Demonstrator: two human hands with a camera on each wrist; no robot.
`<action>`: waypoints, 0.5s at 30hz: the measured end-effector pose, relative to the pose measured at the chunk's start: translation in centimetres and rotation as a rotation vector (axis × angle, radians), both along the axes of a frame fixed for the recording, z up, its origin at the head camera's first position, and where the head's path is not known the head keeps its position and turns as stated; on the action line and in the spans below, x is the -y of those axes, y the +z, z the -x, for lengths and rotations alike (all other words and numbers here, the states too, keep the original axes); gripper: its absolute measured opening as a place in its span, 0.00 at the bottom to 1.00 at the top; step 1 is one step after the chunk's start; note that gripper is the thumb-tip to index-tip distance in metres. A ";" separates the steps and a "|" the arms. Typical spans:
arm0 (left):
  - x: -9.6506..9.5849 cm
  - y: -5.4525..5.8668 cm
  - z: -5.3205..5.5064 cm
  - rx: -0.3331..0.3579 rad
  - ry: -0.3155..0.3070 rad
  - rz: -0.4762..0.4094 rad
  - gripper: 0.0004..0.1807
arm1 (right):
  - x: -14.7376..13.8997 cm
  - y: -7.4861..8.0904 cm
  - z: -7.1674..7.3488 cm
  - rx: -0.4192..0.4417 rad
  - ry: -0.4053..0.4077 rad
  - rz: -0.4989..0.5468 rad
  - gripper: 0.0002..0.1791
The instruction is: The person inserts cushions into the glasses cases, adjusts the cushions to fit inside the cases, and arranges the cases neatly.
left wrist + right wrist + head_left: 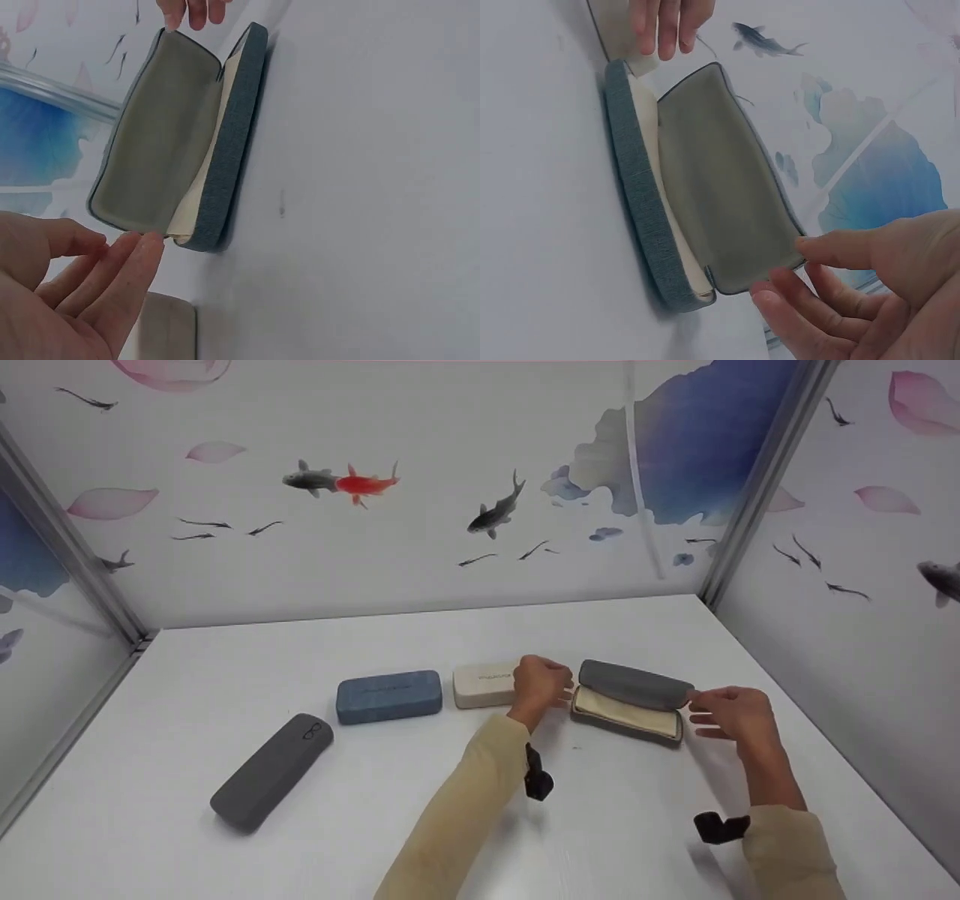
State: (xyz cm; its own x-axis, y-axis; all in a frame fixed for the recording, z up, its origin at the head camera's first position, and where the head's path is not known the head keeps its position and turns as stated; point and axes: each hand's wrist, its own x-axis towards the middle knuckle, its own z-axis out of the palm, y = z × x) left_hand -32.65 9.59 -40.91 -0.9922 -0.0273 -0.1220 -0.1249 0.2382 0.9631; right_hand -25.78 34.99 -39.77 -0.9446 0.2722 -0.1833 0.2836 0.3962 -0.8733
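Observation:
An unfolded grey glasses case [626, 727] lies on the table at the right, its lid [637, 685] tilted back. Inside it is a cream cloth [626, 712]; the lid's lining [161, 135] is plain olive-grey. My right hand [739, 712] is at the lid's right end, thumb on the corner and fingers [802, 307] at the end edge, pinching it. My left hand [540, 686] is by the lid's left end, fingers [124, 270] extended and fingertips right at its edge. In the head view this hand partly covers a cream glasses case [484, 686].
A blue glasses case [390, 697] sits left of the cream one. Farther left, a dark grey glasses case [274, 772] with a small glasses print lies slanted. Printed panels [420, 570] stand along the back and sides of the white table [247, 660].

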 end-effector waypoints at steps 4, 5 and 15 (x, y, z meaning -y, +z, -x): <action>0.2 0.9 0.3 -0.002 0.021 0.051 0.11 | 0.6 0.2 0.4 -0.075 -0.151 0.020 0.29; 0.2 0.9 0.4 -0.002 0.024 0.068 0.12 | 0.8 0.0 0.6 -0.084 -0.193 0.024 0.29; -1.8 0.3 0.4 -0.037 0.002 0.147 0.20 | 0.8 -2.0 2.1 0.037 -0.136 0.129 0.51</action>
